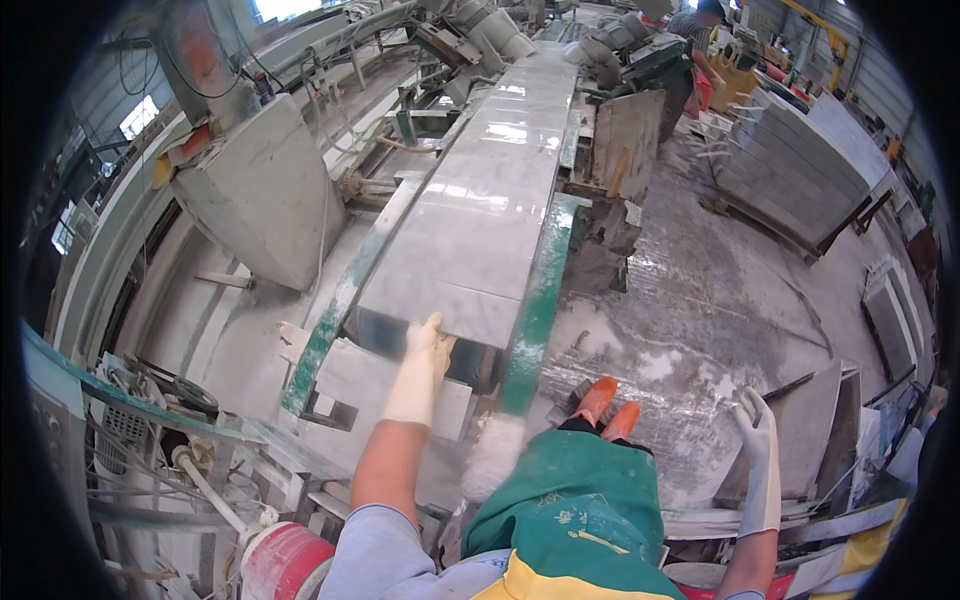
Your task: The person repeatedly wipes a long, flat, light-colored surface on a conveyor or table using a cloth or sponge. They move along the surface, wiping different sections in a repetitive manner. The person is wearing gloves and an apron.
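Note:
A long, wet, pale grey stone slab (455, 250) lies on the green-edged bed of a machine. My left hand (430, 346), in a cream rubber glove, is closed at the slab's near edge; some of its fingers are hidden against the stone. Off to the right, my right hand (757, 420) hangs in the air in a similar glove, its fingers stretched out and holding nothing. Beyond the near slab, more wet stone (515, 110) runs back along the bed between angled machine heads (490, 32).
Green rails (540, 310) flank the bed. A thick stone block (255, 200) stands at left, and stacked slabs (800, 165) at far right. Another person (690, 50) stands beyond the machine. My orange boots (597, 402) are on wet floor; a red-and-white drum (285, 562) sits lower left.

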The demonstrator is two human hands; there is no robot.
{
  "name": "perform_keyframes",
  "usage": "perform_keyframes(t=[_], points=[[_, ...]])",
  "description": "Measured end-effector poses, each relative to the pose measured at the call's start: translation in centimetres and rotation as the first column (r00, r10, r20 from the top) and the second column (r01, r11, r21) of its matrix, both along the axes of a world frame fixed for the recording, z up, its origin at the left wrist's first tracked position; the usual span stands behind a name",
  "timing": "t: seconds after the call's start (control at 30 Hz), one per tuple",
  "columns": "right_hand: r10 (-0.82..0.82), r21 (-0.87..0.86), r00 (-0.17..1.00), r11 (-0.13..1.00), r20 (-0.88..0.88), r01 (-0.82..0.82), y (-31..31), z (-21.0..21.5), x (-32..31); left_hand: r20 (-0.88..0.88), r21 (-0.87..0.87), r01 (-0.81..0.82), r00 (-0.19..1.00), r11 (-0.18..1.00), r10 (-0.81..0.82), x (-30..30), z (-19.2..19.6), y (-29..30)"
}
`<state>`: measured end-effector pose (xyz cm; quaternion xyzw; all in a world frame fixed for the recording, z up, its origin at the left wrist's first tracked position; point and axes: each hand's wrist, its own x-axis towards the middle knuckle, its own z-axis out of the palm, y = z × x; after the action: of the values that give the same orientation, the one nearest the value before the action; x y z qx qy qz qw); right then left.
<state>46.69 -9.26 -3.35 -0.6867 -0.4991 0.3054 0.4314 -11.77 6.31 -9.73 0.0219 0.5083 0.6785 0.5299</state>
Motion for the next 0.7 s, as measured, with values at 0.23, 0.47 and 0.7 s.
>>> perform_keyframes(t=[0.23,0.47,0.7], points=[[0.043,-0.049,0.999,0.998,-0.001,-0.043,-1.2,-1.4,0.6,-0.113,-0.076,0.277,0.952,0.958,-0.285,-1.7,0.1,-0.1],[-0.006,-0.131,1.0,0.991,0.003,0.006,-1.8,-2.4,0.7,-0.271,-0.433,0.42,0.783,0.798,-0.56,-2.8,1.5,0.3],[-0.072,-0.208,0.997,0.975,0.037,0.078,-3.6,-5.1,3.1,-0.392,-0.654,0.399,0.548,0.643,-0.739,-3.0,4.2,-0.5]])
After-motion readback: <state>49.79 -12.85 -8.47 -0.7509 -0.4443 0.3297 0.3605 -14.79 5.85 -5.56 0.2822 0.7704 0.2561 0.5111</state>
